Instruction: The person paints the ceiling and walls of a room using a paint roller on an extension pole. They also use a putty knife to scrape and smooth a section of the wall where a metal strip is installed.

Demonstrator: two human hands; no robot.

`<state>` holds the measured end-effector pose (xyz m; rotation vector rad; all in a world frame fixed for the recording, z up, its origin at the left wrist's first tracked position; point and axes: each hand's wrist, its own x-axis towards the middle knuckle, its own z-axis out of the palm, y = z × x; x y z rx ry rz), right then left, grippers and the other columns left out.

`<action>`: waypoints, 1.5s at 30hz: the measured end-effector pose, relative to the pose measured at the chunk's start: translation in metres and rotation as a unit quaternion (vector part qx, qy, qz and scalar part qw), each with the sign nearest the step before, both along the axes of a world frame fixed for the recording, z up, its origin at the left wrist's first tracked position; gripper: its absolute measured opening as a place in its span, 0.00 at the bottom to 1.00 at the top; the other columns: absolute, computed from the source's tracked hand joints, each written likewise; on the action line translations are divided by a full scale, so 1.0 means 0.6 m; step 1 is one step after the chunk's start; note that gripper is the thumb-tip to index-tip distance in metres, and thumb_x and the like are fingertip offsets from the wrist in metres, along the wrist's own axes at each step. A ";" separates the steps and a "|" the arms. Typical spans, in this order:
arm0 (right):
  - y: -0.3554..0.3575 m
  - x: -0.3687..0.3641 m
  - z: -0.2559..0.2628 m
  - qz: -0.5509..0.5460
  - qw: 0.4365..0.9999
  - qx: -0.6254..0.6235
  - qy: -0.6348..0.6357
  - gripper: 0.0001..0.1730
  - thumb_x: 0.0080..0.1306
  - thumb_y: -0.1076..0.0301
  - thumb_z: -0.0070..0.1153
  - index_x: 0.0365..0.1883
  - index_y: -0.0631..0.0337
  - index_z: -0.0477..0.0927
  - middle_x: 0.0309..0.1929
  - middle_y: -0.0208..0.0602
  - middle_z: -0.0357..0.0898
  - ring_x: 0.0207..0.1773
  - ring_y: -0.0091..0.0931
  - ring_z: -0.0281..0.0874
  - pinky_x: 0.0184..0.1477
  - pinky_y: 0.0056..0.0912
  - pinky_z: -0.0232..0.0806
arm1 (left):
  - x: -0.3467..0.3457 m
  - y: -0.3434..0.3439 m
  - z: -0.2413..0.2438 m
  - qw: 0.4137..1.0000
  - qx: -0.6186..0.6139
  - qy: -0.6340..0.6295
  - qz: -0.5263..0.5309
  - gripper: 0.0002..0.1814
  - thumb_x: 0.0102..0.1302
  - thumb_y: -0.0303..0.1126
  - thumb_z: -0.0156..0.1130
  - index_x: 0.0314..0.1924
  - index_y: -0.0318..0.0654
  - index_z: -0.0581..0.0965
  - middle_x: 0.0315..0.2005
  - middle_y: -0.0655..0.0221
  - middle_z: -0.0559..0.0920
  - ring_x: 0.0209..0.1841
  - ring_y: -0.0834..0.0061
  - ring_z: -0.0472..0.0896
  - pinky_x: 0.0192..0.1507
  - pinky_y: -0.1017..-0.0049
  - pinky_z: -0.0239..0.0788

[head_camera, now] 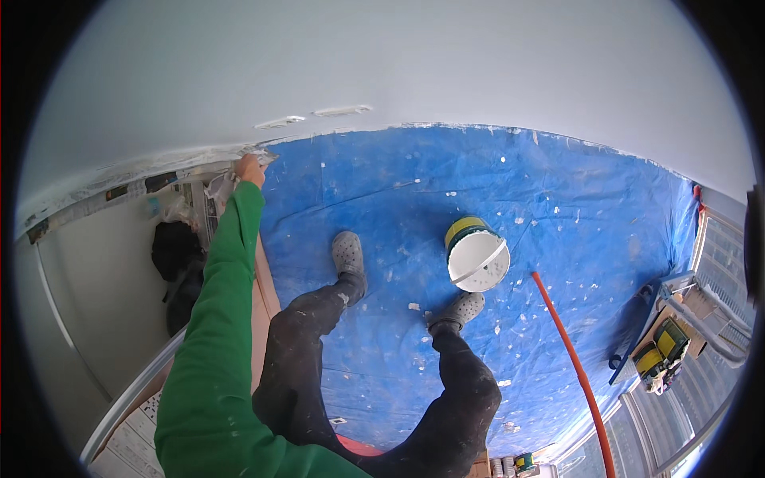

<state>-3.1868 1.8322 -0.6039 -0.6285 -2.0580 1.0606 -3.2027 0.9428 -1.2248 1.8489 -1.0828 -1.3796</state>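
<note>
My left hand [251, 170], at the end of a green sleeve, grips a flat scraper [263, 155] smeared with grey-white matter. It is at the foot of the pale wall [418, 66], where the wall meets the blue plastic sheet [382, 197]; the fingers partly hide the tool. Whitish smears run along this lower wall edge on both sides of the hand. My right hand is out of view. Close to my right shoe [466, 308] stands a yellow and green bucket [478, 260], white inside, its white handle lying across the opening.
An orange pole [571, 352] slants across the right of the sheet. Beyond it, a step platform [651, 322] bears yellow-and-black containers [660, 352] near the windows. Dark bags [176, 257] lie left of my arm, beside a wooden board [266, 281]. Two white fittings [340, 111] sit low on the wall.
</note>
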 end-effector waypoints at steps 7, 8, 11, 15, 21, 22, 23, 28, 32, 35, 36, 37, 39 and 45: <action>-0.036 -0.013 -0.047 0.000 1.000 -0.007 -0.004 0.16 0.68 0.59 0.52 0.45 0.58 0.64 0.22 0.28 0.65 0.22 0.25 0.63 0.25 0.30 0.61 | -0.237 0.255 -0.108 0.966 0.131 0.210 0.078 0.25 0.61 0.15 0.58 0.58 0.28 0.65 0.51 0.55 0.77 0.50 0.55 0.81 0.52 0.54 0.79; -0.039 -0.013 -0.055 0.001 1.000 -0.012 -0.002 0.16 0.68 0.59 0.52 0.44 0.58 0.64 0.22 0.28 0.65 0.22 0.24 0.63 0.25 0.30 0.61 | -0.268 0.322 -0.117 0.955 0.166 0.242 0.051 0.24 0.61 0.12 0.55 0.58 0.28 0.66 0.52 0.54 0.76 0.51 0.55 0.80 0.54 0.52 0.77; -0.042 -0.018 -0.059 0.008 1.000 -0.019 0.004 0.14 0.68 0.58 0.51 0.42 0.57 0.65 0.21 0.27 0.64 0.22 0.24 0.63 0.25 0.30 0.61 | -0.276 0.368 -0.132 0.936 0.220 0.276 -0.013 0.25 0.57 0.08 0.53 0.56 0.29 0.67 0.51 0.53 0.76 0.51 0.54 0.79 0.55 0.48 0.75; -0.047 -0.008 -0.050 -0.007 1.000 -0.012 0.007 0.12 0.68 0.58 0.51 0.39 0.55 0.65 0.20 0.27 0.64 0.22 0.23 0.62 0.25 0.29 0.60 | -0.197 0.256 -0.160 0.960 0.157 0.230 -0.001 0.26 0.55 0.05 0.50 0.55 0.26 0.68 0.51 0.49 0.76 0.51 0.49 0.79 0.52 0.48 0.77; -0.026 -0.014 -0.088 -0.009 0.999 -0.038 0.017 0.11 0.68 0.58 0.51 0.35 0.53 0.67 0.19 0.26 0.64 0.21 0.22 0.62 0.24 0.29 0.60 | -0.166 0.129 -0.163 0.956 0.110 0.258 0.089 0.22 0.62 0.14 0.55 0.57 0.29 0.67 0.55 0.56 0.75 0.55 0.62 0.78 0.55 0.64 0.77; -0.029 -0.018 -0.085 -0.005 0.999 -0.035 0.017 0.10 0.68 0.58 0.51 0.34 0.52 0.67 0.19 0.26 0.64 0.21 0.22 0.62 0.24 0.29 0.59 | -0.192 0.178 -0.169 0.948 0.131 0.277 0.084 0.23 0.61 0.15 0.57 0.57 0.29 0.67 0.54 0.58 0.76 0.55 0.62 0.78 0.56 0.64 0.77; -0.035 -0.020 -0.079 -0.003 0.999 -0.029 0.020 0.10 0.68 0.58 0.51 0.34 0.52 0.67 0.18 0.25 0.63 0.21 0.22 0.62 0.24 0.29 0.59 | -0.222 0.238 -0.169 0.940 0.151 0.295 0.079 0.23 0.61 0.17 0.60 0.56 0.29 0.67 0.54 0.59 0.76 0.55 0.62 0.78 0.56 0.64 0.77; -0.021 -0.017 -0.047 -0.007 0.999 -0.038 0.036 0.10 0.68 0.58 0.51 0.30 0.50 0.68 0.17 0.25 0.63 0.20 0.21 0.61 0.24 0.29 0.59 | -0.286 0.452 -0.079 0.898 0.272 0.293 -0.182 0.20 0.58 0.11 0.54 0.52 0.28 0.68 0.47 0.57 0.78 0.50 0.63 0.80 0.54 0.61 0.75; 0.014 -0.001 0.030 -0.027 0.997 -0.040 0.060 0.11 0.68 0.57 0.51 0.27 0.48 0.69 0.17 0.24 0.63 0.20 0.20 0.61 0.23 0.29 0.58 | -0.160 0.528 0.077 0.830 0.407 0.188 -0.331 0.13 0.60 0.14 0.50 0.46 0.27 0.73 0.43 0.55 0.79 0.45 0.60 0.80 0.52 0.59 0.73; 0.069 -0.012 0.108 -0.015 0.995 -0.051 0.087 0.12 0.68 0.57 0.50 0.25 0.47 0.69 0.16 0.23 0.63 0.20 0.20 0.61 0.23 0.29 0.58 | -0.069 0.469 0.355 0.856 0.343 0.161 -0.352 0.16 0.60 0.20 0.48 0.49 0.29 0.72 0.46 0.57 0.79 0.49 0.61 0.79 0.53 0.58 0.72; 0.091 -0.008 0.131 -0.013 0.994 -0.055 0.095 0.12 0.68 0.57 0.50 0.24 0.46 0.70 0.16 0.23 0.63 0.20 0.20 0.61 0.23 0.29 0.58 | -0.059 0.441 0.441 0.864 0.311 0.185 -0.350 0.14 0.62 0.23 0.49 0.48 0.32 0.73 0.47 0.59 0.79 0.50 0.63 0.78 0.53 0.60 0.73; 0.111 -0.001 0.150 -0.011 0.993 -0.059 0.106 0.13 0.68 0.57 0.50 0.24 0.46 0.70 0.15 0.23 0.62 0.20 0.20 0.61 0.23 0.29 0.57 | -0.070 0.421 0.554 0.867 0.276 0.213 -0.356 0.12 0.63 0.25 0.52 0.46 0.35 0.74 0.46 0.62 0.79 0.50 0.65 0.79 0.54 0.64 0.72; 0.158 0.004 0.181 0.003 0.988 -0.093 0.120 0.14 0.68 0.57 0.50 0.22 0.45 0.70 0.15 0.23 0.62 0.19 0.19 0.61 0.23 0.29 0.57 | -0.098 0.433 0.806 0.871 0.035 0.244 -0.425 0.06 0.66 0.26 0.55 0.41 0.33 0.76 0.43 0.67 0.79 0.47 0.74 0.78 0.54 0.72 0.67; 0.168 -0.024 0.188 0.019 0.962 -0.217 0.165 0.24 0.76 0.61 0.42 0.17 0.50 0.55 0.14 0.21 0.41 0.17 0.17 0.38 0.22 0.24 0.38 | -0.142 0.310 1.319 0.214 -0.926 -0.275 -0.147 0.12 0.64 0.20 0.61 0.48 0.25 0.79 0.40 0.52 0.83 0.35 0.73 0.82 0.34 0.79 0.74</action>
